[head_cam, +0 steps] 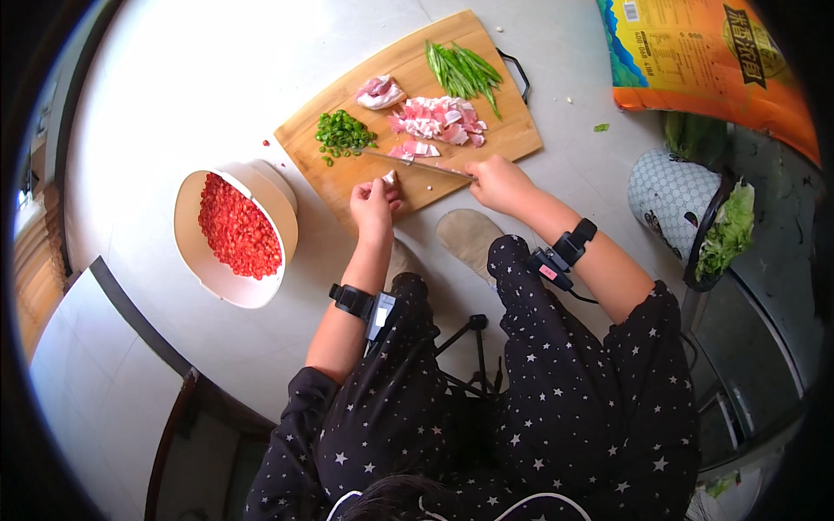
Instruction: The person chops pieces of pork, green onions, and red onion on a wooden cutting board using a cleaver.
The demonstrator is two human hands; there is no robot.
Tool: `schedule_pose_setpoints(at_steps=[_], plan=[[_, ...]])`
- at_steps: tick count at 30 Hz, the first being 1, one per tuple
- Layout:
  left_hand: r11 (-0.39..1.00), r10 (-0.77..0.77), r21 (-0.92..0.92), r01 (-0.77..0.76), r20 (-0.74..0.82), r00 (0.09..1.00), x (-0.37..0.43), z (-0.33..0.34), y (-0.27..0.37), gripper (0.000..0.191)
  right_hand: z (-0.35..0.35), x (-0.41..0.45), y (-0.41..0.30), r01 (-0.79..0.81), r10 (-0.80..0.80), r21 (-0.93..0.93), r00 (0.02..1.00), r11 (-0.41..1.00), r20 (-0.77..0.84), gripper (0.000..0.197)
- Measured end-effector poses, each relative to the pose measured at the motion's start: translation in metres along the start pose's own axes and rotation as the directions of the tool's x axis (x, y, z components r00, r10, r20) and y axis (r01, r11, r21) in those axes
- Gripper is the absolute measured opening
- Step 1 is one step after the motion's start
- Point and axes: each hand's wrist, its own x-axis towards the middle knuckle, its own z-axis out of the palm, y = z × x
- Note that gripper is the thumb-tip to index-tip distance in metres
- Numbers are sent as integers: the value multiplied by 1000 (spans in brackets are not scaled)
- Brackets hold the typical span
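A knife [417, 163] is in my right hand [503, 185], its blade reaching left over the wooden cutting board [306, 144]. My left hand [373, 207] is at the board's near edge, fingers curled around a small piece of meat [389, 177]. Just beyond the blade lie a few meat slices [414, 150]. Behind them is a larger heap of sliced pink and white meat [440, 120]. An uncut meat chunk [380, 92] rests farther back. Chopped green chilli rings [343, 132] sit near the knife tip, and long green strips [464, 68] lie at the far right.
A white tub [260, 296] of chopped red chillies [238, 225] stands left on the tiled floor [326, 260]. To the right are a patterned bin [674, 205] with green leaves [726, 231] and an orange printed bag [690, 52]. My slippered feet [469, 238] are close to the board.
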Motion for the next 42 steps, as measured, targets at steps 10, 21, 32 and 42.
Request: schedule_pose_setpoints(at_steps=[10, 21, 32, 42], plan=[[999, -44, 28, 46, -51, 998, -3, 2, 1, 13, 0, -18, 9, -40, 41, -38, 998, 998, 36, 16], [998, -51, -36, 49, -51, 997, 1, -3, 2, 10, -41, -5, 24, -115, 113, -77, 993, 990, -32, 13], [981, -2, -184, -69, -358, 934, -1, -11, 8, 11, -33, -9, 27, 44, -37, -13, 939, 999, 343, 18], [976, 17, -211, -47, -143, 990, -12, 12, 3, 22, -64, 11, 31, -147, 140, 60, 985, 987, 101, 23]])
